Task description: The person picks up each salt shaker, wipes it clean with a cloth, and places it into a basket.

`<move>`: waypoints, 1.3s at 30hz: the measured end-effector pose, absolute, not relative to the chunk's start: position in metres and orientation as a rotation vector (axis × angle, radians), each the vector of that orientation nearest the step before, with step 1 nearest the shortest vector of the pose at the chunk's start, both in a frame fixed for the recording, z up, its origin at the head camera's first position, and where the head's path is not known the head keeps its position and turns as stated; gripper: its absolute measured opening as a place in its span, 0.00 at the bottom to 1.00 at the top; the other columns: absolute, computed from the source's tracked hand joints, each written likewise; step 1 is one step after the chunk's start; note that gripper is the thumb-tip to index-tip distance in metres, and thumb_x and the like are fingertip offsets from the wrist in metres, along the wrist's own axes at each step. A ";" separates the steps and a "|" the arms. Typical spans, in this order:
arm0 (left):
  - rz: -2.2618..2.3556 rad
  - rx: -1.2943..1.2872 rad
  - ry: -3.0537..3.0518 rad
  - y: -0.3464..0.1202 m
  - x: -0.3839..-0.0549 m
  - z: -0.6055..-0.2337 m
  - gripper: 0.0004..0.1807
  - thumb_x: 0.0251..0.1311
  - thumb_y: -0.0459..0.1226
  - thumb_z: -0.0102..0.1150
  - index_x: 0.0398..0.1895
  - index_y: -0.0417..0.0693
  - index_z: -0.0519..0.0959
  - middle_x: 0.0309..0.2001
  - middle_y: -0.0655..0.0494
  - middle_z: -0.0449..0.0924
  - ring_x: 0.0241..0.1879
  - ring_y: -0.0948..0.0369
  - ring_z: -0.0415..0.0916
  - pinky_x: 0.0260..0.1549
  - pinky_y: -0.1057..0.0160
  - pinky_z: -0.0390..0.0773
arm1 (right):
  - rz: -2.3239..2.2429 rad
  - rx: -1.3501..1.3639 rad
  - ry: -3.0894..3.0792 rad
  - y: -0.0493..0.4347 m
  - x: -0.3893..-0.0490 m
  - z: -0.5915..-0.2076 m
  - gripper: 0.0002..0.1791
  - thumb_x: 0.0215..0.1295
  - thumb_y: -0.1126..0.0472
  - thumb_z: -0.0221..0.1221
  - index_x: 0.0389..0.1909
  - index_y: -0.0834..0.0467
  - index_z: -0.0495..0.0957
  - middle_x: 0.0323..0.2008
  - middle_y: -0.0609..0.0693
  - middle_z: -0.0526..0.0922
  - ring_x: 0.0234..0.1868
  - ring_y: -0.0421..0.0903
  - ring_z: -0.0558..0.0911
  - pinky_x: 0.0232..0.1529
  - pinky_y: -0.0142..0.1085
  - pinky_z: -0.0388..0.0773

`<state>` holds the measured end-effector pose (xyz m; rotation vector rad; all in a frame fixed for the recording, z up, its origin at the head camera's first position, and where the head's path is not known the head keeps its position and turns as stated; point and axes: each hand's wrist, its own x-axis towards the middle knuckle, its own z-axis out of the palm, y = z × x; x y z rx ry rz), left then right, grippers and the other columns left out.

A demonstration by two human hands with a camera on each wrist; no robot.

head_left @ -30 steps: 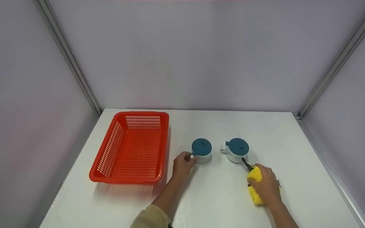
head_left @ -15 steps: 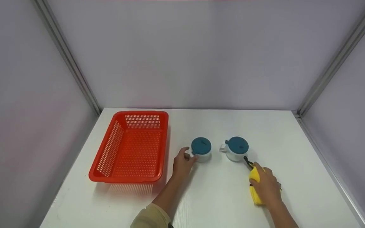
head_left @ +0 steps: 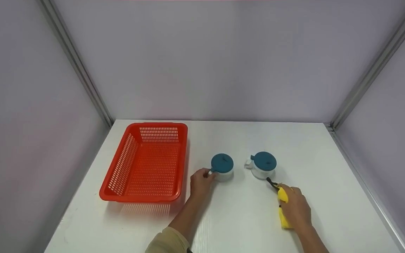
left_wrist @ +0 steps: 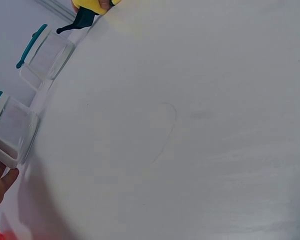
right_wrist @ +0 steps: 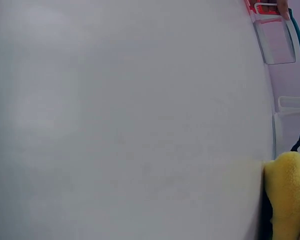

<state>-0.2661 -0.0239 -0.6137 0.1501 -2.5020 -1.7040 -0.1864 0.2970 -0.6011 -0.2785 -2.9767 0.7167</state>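
Two clear lidded jars with white handles and teal lids stand upright on the white table. My left hand (head_left: 200,183) pinches the handle of the left jar (head_left: 224,176), thumb and fingertips on it; the left wrist view shows fingers about that handle (left_wrist: 5,154). My right hand (head_left: 295,207) holds a soft yellow plush thing (head_left: 282,195) with a dark stem-like end (left_wrist: 84,19); its exact kind is unclear. That stem points toward the base of the right jar (head_left: 261,173), whose handle faces left. The palm hides part of the yellow thing.
A red perforated plastic basket (head_left: 179,168) stands at the left of the table (head_left: 244,225), left of my left forearm. Pale panels (head_left: 209,59) with grey metal corner posts enclose the table at the back and both sides.
My left fingers, spread at the handle half a second ago, have closed in on it, and the left jar has shifted slightly left. The yellow thing's dark tip has swung slightly left and nearer me.
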 end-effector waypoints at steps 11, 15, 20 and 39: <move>-1.850 0.169 -2.450 -0.027 -0.260 -0.621 0.12 0.64 0.50 0.62 0.46 0.57 0.81 0.39 0.62 0.81 0.42 0.62 0.77 0.42 0.65 0.82 | 0.725 -0.296 -3.013 0.297 -0.188 -0.600 0.33 0.63 0.61 0.64 0.69 0.47 0.67 0.61 0.60 0.70 0.54 0.59 0.75 0.54 0.58 0.73; -1.833 0.208 -2.397 -0.026 -0.260 -0.621 0.18 0.63 0.47 0.64 0.55 0.56 0.81 0.47 0.63 0.83 0.48 0.62 0.79 0.48 0.63 0.82 | 0.732 -0.287 -3.002 0.298 -0.188 -0.601 0.33 0.63 0.61 0.64 0.69 0.47 0.68 0.61 0.60 0.70 0.54 0.59 0.75 0.54 0.58 0.73; -1.833 0.203 -2.398 -0.024 -0.263 -0.618 0.20 0.63 0.45 0.64 0.57 0.52 0.80 0.49 0.61 0.83 0.49 0.61 0.79 0.50 0.61 0.82 | 0.745 -0.284 -2.992 0.299 -0.188 -0.602 0.33 0.63 0.61 0.64 0.69 0.46 0.68 0.61 0.60 0.70 0.55 0.59 0.75 0.53 0.58 0.74; -1.866 0.207 -2.415 -0.025 -0.258 -0.614 0.09 0.66 0.43 0.61 0.48 0.60 0.81 0.40 0.61 0.80 0.42 0.61 0.76 0.42 0.66 0.82 | 0.780 -0.313 -2.974 0.300 -0.188 -0.600 0.33 0.64 0.61 0.64 0.70 0.48 0.67 0.62 0.59 0.70 0.56 0.58 0.74 0.59 0.59 0.71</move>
